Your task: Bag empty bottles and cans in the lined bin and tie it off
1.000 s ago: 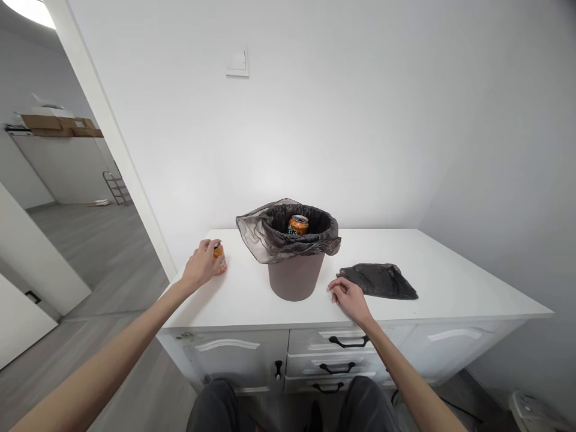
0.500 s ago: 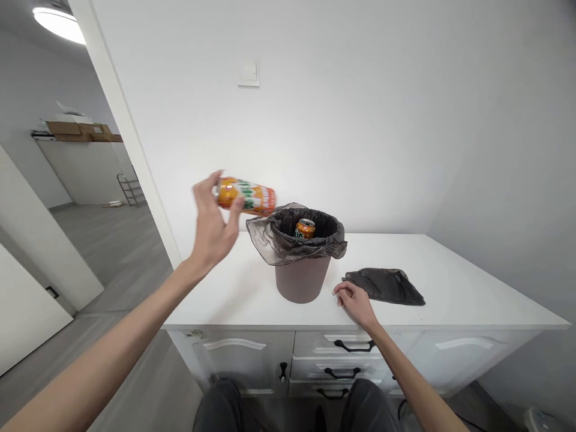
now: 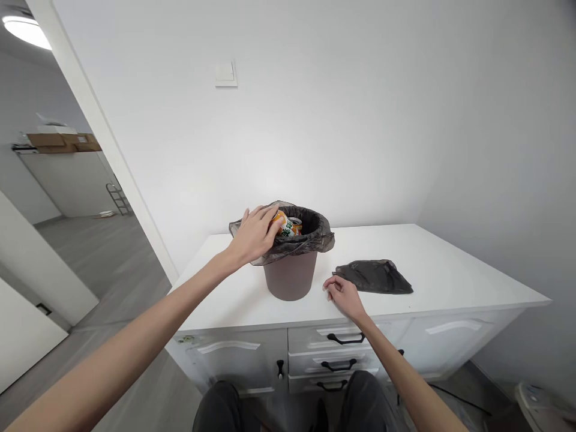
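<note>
My left hand (image 3: 255, 233) is closed around an orange drink can (image 3: 282, 224), which is tilted into the mouth of a brown trash bin (image 3: 291, 277). A dark, see-through trash bag (image 3: 320, 240) lines the bin and folds out over its rim. Inside, a second can (image 3: 296, 224) stands partly hidden behind the held one. My right hand (image 3: 344, 296) rests on the white countertop with its fingers curled, beside a folded black plastic bag (image 3: 373, 276). Whether anything is under those fingers I cannot tell.
The bin and bag stand on a white cabinet (image 3: 454, 264) with black drawer handles (image 3: 345, 339). A white wall (image 3: 360, 120) with a light switch (image 3: 225, 74) rises behind it. To the left, a doorway shows cardboard boxes (image 3: 63, 141) in another room.
My left hand has brought the can down and to the right, from above the bin's left side into its opening. My right hand stays on the countertop. The view has shifted slightly.
</note>
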Tool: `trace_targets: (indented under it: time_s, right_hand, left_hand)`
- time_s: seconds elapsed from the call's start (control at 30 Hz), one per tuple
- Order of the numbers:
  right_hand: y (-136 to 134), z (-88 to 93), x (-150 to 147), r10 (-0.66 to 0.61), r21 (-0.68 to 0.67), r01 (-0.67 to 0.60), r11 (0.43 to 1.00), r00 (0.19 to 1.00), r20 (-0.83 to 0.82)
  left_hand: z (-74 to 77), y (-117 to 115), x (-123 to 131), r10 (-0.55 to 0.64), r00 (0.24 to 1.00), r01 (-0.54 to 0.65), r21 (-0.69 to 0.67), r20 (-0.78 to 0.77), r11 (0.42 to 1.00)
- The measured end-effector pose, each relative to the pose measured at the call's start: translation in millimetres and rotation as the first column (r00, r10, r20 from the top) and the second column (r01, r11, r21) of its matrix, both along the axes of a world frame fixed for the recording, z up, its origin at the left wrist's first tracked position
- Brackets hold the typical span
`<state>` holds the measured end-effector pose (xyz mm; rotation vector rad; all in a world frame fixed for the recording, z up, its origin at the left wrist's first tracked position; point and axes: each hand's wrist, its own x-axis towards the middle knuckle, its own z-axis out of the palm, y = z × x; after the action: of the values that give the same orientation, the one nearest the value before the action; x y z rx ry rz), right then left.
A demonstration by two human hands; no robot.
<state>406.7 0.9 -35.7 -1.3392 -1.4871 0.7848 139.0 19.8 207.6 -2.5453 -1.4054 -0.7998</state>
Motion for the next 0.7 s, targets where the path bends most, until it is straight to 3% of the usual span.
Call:
trace_targets:
  time_s: [0.17, 0.3, 0.37, 0.47, 0.53, 0.57, 0.63, 0.7]
  right_hand:
    - [-3.8, 7.0, -2.8, -0.003, 0.015, 0.004, 1.000, 1.000, -0.019]
    - [-5.7, 6.1, -3.5, -0.007, 0.017, 0.007, 1.000, 1.000, -0.027]
    - [-6.1, 5.8, -3.8, 0.001, 0.016, 0.000, 1.000, 0.999, -0.041]
    - [-4.1, 14.9, -4.7, 0.049, -0.018, -0.053, 0.998, 0.982, -0.180]
    - [0.1, 32.2, -5.1, 0.073, -0.072, -0.105, 0.992, 0.933, -0.352]
    - [3.3, 44.5, -5.0, 0.076, -0.103, -0.134, 0.986, 0.895, -0.439]
    - [11.5, 75.1, -4.0, 0.068, -0.161, -0.196, 0.967, 0.812, -0.580]
    - [21.4, 109.8, -1.9, 0.052, -0.195, -0.255, 0.947, 0.723, -0.689]
  left_hand:
    - [-6.2, -0.7, -20.1, 0.111, 0.993, -0.106, -0.113, 0.038, 0.988]
    - [-15.3, 1.8, -33.5, 0.084, 0.973, -0.063, -0.102, 0.217, 0.993]
    - [-20.2, 5.0, -42.5, 0.101, 0.916, -0.078, -0.076, 0.389, 0.994]
    - [-22.8, 8.6, -60.3, 0.256, 0.754, -0.186, -0.176, 0.605, 0.967]
    - [-20.2, 7.8, -71.6, 0.366, 0.672, -0.189, -0.329, 0.644, 0.925]
    - [-17.9, 6.2, -75.8, 0.399, 0.653, -0.129, -0.425, 0.644, 0.896]
    - [-12.3, 1.5, -79.9, 0.433, 0.616, 0.073, -0.596, 0.657, 0.800]
    - [-6.9, -3.0, -78.2, 0.463, 0.544, 0.240, -0.658, 0.700, 0.714]
